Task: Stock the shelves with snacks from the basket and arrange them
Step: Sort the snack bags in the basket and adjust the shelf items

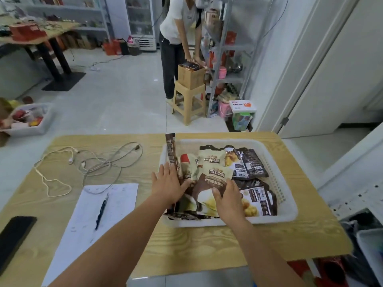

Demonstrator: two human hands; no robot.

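Note:
A white plastic basket (277,168) stands on the wooden table (186,245), filled with several snack bags in cream, brown and black. My left hand (166,184) lies with straight fingers on the upright bags at the basket's left side. My right hand (227,198) grips the lower edge of a cream-and-brown snack bag (213,179) in the middle of the basket, thumb on its front. A tall brown bag (171,150) stands against the basket's left wall. Black bags (251,164) lie at the back right.
White cables (93,162), a paper sheet (87,224) with a pen (101,212) and a black phone (14,235) lie on the table's left. Beyond, a person (178,38) bends over a box on a stool (188,100) beside metal shelves (228,48). Another white bin (31,119) sits on the floor.

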